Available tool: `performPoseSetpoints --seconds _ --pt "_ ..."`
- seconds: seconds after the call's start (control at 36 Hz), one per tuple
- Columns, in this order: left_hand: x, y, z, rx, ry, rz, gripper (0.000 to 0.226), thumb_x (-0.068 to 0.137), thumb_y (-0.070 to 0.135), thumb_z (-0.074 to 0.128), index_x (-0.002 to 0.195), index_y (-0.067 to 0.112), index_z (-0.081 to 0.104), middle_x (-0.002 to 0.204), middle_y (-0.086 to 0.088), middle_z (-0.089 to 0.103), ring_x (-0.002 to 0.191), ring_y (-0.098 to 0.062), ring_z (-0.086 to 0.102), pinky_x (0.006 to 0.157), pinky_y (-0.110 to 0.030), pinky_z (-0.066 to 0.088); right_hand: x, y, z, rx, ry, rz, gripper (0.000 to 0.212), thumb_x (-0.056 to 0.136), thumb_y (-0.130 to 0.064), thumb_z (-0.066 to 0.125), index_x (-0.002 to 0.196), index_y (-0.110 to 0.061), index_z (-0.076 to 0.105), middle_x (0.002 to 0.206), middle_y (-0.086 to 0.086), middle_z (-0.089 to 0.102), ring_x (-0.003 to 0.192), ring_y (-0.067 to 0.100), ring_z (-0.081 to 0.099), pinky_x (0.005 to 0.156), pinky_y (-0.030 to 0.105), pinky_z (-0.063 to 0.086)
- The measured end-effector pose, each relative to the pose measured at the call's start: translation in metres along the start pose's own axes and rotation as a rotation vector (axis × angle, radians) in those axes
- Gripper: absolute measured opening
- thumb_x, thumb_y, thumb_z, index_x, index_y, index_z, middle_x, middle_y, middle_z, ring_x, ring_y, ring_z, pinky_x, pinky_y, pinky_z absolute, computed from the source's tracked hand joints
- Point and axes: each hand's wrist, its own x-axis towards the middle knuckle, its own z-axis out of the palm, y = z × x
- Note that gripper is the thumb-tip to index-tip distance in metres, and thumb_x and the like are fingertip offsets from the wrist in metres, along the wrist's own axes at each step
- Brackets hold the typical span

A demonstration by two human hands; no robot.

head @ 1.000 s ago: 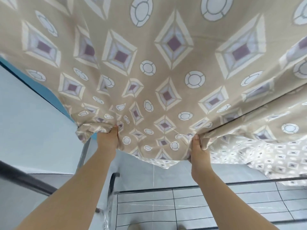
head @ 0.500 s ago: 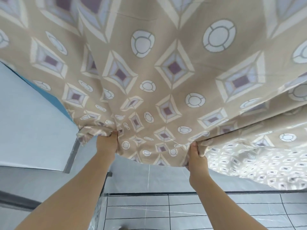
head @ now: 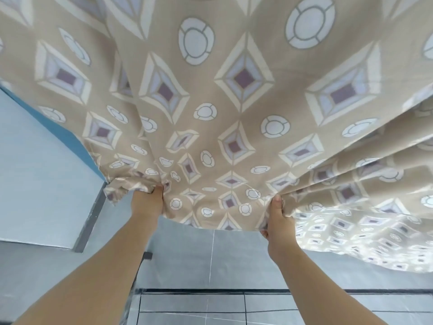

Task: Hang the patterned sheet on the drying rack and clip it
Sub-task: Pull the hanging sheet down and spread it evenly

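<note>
The patterned sheet [head: 234, 102] hangs spread above me, filling the view from 9 through 12 to 3 o'clock. My left hand [head: 146, 202] grips its bunched lower edge at 8 o'clock and my right hand [head: 278, 216] grips it at 4 o'clock, well apart. Grey floor tiles [head: 210, 306] lie at 6 o'clock.

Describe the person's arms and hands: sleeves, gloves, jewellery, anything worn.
The left hand and right hand have no gloves, and no ring shows on the visible parts. The left forearm and right forearm are bare to the frame's edge: no sleeve, watch or bracelet.
</note>
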Motion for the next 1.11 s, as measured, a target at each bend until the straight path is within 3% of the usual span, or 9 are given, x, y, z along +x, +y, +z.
performPoseSetpoints --seconds 0.14,0.39,0.47,0.56,0.61,0.69,0.86,0.94,1.11 --pt "0.020 -0.018 0.014 -0.046 0.020 -0.003 0.029 0.090 0.014 0.056 0.113 -0.005 0.059 0.112 -0.024 0.062 0.107 -0.038 0.057 0.086 -0.041 0.045 0.024 0.016 0.012 0.039 -0.011 -0.037 0.026 0.093 -0.045 0.045 0.092 -0.022 0.057 0.088 -0.003 0.057 0.089 0.018 0.055 0.061 0.024 0.045" --pt "0.040 -0.048 0.030 -0.085 0.033 -0.028 0.030 0.092 0.014 0.053 0.114 -0.006 0.058 0.117 -0.028 0.059 0.111 -0.041 0.055 0.091 -0.044 0.045 0.052 0.049 0.016 0.016 -0.021 -0.042 0.031 0.091 -0.050 0.046 0.077 -0.023 0.052 0.063 -0.003 0.046 0.057 0.014 0.044 0.057 0.024 0.036" --pt "0.041 -0.054 0.030 -0.097 0.010 -0.041 0.031 0.092 0.015 0.054 0.114 -0.006 0.057 0.114 -0.028 0.060 0.111 -0.041 0.056 0.078 -0.038 0.045 0.055 0.056 0.013 -0.004 0.002 -0.039 0.035 0.091 -0.050 0.046 0.077 -0.019 0.054 0.063 -0.003 0.047 0.058 0.013 0.045 0.056 0.023 0.036" --pt "0.036 -0.053 0.027 -0.151 -0.021 -0.085 0.030 0.092 0.018 0.055 0.112 -0.003 0.058 0.100 -0.023 0.062 0.095 -0.038 0.060 0.069 -0.034 0.045 0.054 0.057 0.009 -0.016 0.014 -0.049 0.034 0.091 -0.050 0.046 0.092 -0.016 0.052 0.066 -0.006 0.045 0.059 0.010 0.044 0.053 0.021 0.033" --pt "0.027 -0.051 0.024 -0.191 -0.042 -0.157 0.018 0.093 0.019 0.054 0.089 0.003 0.060 0.075 -0.009 0.063 0.066 -0.023 0.053 0.057 -0.028 0.040 0.049 0.054 0.002 -0.024 0.031 -0.033 0.036 0.092 -0.049 0.046 0.099 -0.014 0.052 0.067 -0.006 0.045 0.060 0.010 0.044 0.055 0.021 0.036" --pt "0.009 -0.049 0.014 -0.325 -0.127 -0.315 0.028 0.093 0.014 0.052 0.065 0.015 0.049 0.037 0.009 0.050 0.056 -0.012 0.040 0.056 -0.023 0.033 0.030 0.048 -0.015 0.003 0.027 0.057 0.038 0.091 -0.048 0.048 0.107 -0.014 0.055 0.079 -0.003 0.057 0.073 0.015 0.054 0.067 0.026 0.044" --pt "-0.038 -0.035 -0.010 -0.318 -0.145 -0.401 0.006 0.090 0.015 0.055 0.093 0.012 0.051 0.064 -0.002 0.039 0.054 -0.012 0.036 0.046 -0.016 0.040 -0.024 0.027 -0.045 0.113 -0.255 0.204 0.015 0.094 -0.044 0.042 0.093 -0.034 0.054 0.090 -0.009 0.062 0.081 0.014 0.057 0.073 0.029 0.043" --pt "-0.066 -0.032 -0.009 -0.236 -0.126 -0.472 0.047 0.085 0.035 0.061 0.122 0.008 0.049 0.071 -0.005 0.041 0.057 -0.016 0.037 0.057 -0.024 0.038 -0.047 0.014 -0.055 0.109 -0.282 0.268 0.015 0.093 -0.044 0.045 0.095 -0.033 0.056 0.092 -0.009 0.062 0.083 0.012 0.057 0.072 0.028 0.046" --pt "-0.126 -0.005 0.013 -0.090 -0.186 -0.357 0.049 0.091 0.021 0.056 0.135 0.014 0.035 0.071 0.001 0.032 0.059 -0.012 0.031 0.055 -0.025 0.029 -0.080 -0.006 -0.075 0.081 -0.286 0.380 0.014 0.091 -0.036 0.053 0.089 -0.023 0.058 0.085 0.000 0.060 0.078 0.017 0.051 0.075 0.031 0.042"
